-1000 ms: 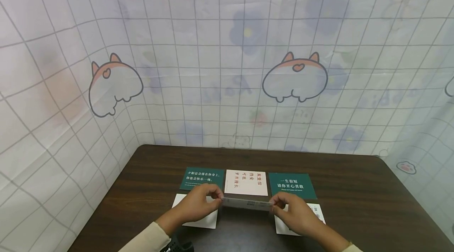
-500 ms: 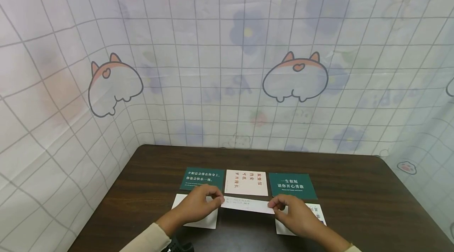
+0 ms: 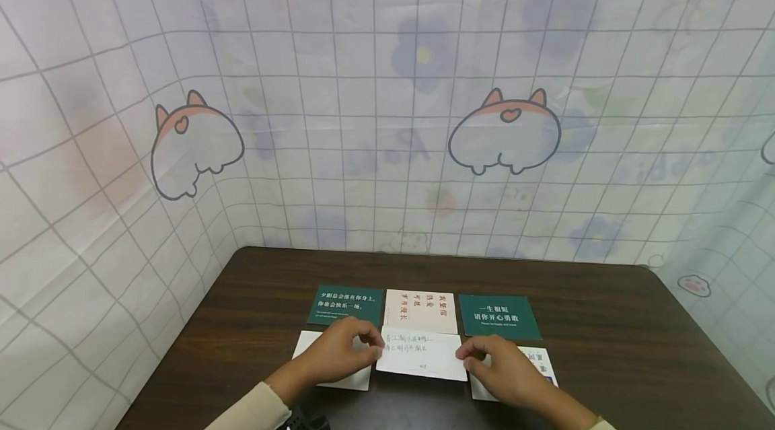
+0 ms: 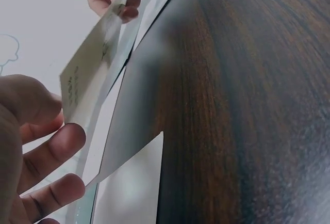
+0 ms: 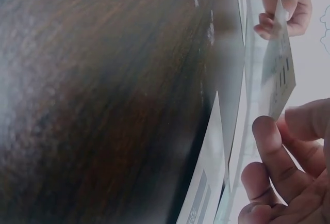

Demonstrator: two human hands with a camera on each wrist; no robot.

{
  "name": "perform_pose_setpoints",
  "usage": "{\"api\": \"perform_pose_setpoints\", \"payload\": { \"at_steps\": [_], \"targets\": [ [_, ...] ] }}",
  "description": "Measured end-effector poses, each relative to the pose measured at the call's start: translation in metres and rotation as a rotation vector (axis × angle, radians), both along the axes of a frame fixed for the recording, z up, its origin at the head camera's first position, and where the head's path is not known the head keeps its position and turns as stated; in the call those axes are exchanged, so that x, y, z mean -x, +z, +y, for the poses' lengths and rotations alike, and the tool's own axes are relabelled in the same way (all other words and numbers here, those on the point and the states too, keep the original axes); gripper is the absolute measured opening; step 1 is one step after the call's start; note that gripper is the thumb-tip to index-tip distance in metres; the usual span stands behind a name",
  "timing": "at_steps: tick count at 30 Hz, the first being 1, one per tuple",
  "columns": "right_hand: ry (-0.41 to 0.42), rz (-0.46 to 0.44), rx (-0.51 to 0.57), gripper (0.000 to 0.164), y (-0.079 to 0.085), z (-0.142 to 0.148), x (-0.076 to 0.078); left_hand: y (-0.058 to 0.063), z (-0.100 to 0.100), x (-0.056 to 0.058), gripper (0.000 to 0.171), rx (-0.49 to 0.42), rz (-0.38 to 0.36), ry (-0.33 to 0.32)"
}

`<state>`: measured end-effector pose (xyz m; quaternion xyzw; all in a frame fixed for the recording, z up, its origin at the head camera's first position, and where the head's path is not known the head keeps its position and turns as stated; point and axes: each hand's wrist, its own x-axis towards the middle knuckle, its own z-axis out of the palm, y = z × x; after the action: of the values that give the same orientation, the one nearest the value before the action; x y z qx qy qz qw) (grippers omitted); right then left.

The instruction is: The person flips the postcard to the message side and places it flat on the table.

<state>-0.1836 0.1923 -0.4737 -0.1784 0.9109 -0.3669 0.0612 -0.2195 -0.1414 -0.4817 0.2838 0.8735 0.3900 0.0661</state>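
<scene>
A white card point(image 3: 422, 357) with handwriting on its face is held at both short ends, tilted above the dark wooden table point(image 3: 418, 410). My left hand point(image 3: 339, 352) pinches its left edge between thumb and fingertips. Its right edge is pinched by my right hand point(image 3: 504, 368) in the same way. In the left wrist view the card point(image 4: 90, 66) stands clear of the cards lying below it. Dark print marks its underside in the right wrist view, where the card point(image 5: 282, 72) slants between the hands.
Behind lie a teal card point(image 3: 342, 305), a pale pink card point(image 3: 420, 312) and a second teal card point(image 3: 499, 317) in a row. A white card point(image 3: 345, 379) lies partly under the left hand, another white card point(image 3: 541, 363) under the right. A patterned curtain point(image 3: 387, 114) hangs behind the table.
The held card was nearly edge-on and has turned so its handwritten face shows. Both hands stay almost in place, still pinching its ends.
</scene>
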Motion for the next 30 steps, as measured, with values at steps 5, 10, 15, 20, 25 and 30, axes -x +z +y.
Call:
{"api": "perform_pose_setpoints", "payload": {
  "at_steps": [5, 10, 15, 20, 25, 30],
  "targets": [
    [0.037, 0.004, -0.02, 0.003, 0.0, -0.001, 0.0, 0.0, 0.001, 0.0, 0.005, 0.034, 0.004, -0.009],
    [0.06, 0.035, -0.05, 0.004, -0.004, -0.001, 0.0, -0.002, 0.002, 0.001, 0.005, 0.067, 0.013, -0.03],
    [0.064, 0.103, -0.086, 0.006, -0.008, -0.001, 0.0, -0.006, 0.002, 0.001, 0.005, 0.097, 0.046, -0.04],
    [0.047, 0.11, -0.123, 0.008, -0.01, -0.004, 0.0, -0.008, 0.001, -0.002, 0.005, 0.123, 0.102, -0.043],
    [0.048, 0.117, -0.149, 0.01, -0.012, -0.005, 0.0, -0.01, 0.002, -0.003, 0.005, 0.16, 0.165, -0.048],
    [0.058, 0.153, -0.163, 0.011, -0.014, -0.006, 0.0, -0.011, 0.004, -0.002, 0.005, 0.21, 0.192, -0.049]
  ]
}}
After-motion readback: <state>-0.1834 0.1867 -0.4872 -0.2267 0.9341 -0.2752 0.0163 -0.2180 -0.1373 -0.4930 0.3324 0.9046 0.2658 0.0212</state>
